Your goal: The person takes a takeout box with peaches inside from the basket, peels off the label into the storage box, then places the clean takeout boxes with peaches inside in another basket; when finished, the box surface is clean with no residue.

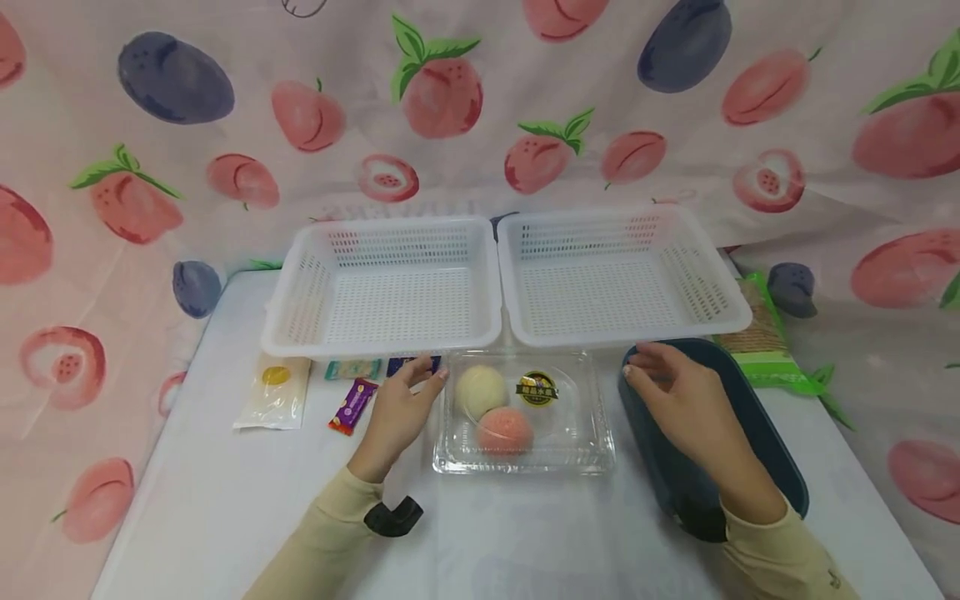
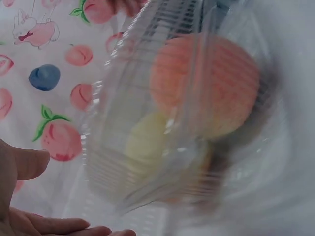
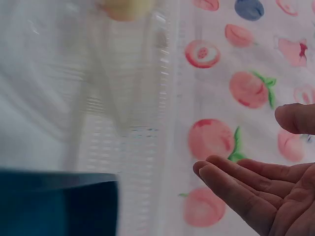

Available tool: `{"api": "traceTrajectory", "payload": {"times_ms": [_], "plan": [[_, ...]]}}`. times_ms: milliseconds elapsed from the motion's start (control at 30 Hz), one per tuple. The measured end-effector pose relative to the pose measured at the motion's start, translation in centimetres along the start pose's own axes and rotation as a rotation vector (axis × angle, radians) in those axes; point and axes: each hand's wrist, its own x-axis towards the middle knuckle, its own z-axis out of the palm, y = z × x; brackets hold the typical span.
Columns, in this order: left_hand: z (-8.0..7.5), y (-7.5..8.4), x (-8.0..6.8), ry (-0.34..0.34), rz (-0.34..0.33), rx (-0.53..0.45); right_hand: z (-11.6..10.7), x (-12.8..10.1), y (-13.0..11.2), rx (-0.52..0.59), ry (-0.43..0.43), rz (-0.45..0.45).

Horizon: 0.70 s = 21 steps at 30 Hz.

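Beige sleeves (image 1: 315, 533) lead to fingers held apart from the thumbs: left hand (image 1: 393, 421) just left of the box (image 1: 525, 468), right hand (image 1: 693, 408) over the bin (image 1: 675, 471) to its right. On the worktop (image 1: 510, 542), the box holds a cream ball (image 1: 481, 392) and pink ball (image 1: 506, 432). Behind it stand two baskets (image 1: 397, 304); to its left lie a purple sachet (image 1: 352, 406) and white packet (image 1: 274, 396).

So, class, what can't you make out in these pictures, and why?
Head view: part of the dark blue packet, covered by the left hand.
Head view: some of the tray, behind the right hand.
Head view: lettering on the purple wrapper, too small.
Left wrist view: fine details of the clear box, blurred.
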Motion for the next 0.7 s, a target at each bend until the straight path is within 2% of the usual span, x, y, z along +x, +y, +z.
{"api": "traceTrajectory", "payload": {"times_ms": [167, 333, 533, 700], "plan": [[1.0, -1.1, 0.0, -0.087, -0.095, -0.187, -0.6, 2.2, -3.3, -0.087, -0.08, -0.096], [2.1, -2.2, 0.2, -0.135, -0.159, -0.364, 0.7, 4.6, -5.5, -0.217, -0.192, -0.201], [2.3, -2.7, 0.3, -0.132, -0.188, -0.374, 3.1, 7.3, -6.1, -0.384, -0.332, -0.278], [2.2, -2.6, 0.5, -0.124, -0.19, -0.376, 4.3, 8.1, -5.9, -0.46, -0.42, -0.308]]}}
